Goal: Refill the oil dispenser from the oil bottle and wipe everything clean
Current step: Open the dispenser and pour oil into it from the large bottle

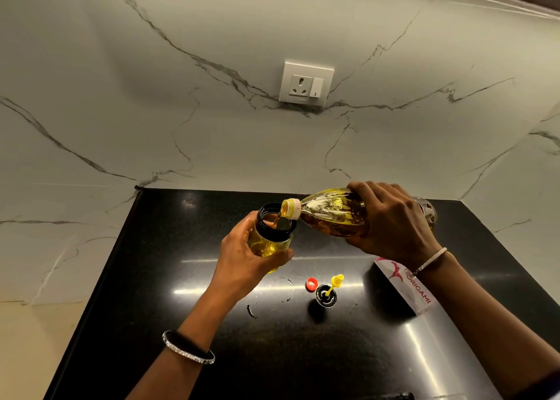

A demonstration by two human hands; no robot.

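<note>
Two lids: red cap, spout lid on bench, 5 o'clock of oil dispenser.
Left hand: grip round dispenser.
Right hand: grip round tilted oil bottle, 3 o'clock.

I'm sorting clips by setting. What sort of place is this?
Most likely a home kitchen: a polished black countertop meets a marble-look wall with a power socket, and the right hand tips an oil bottle into an oil dispenser held by the left hand.

Dim warm light, glare streaks on countertop, wide-angle edge bending
</note>
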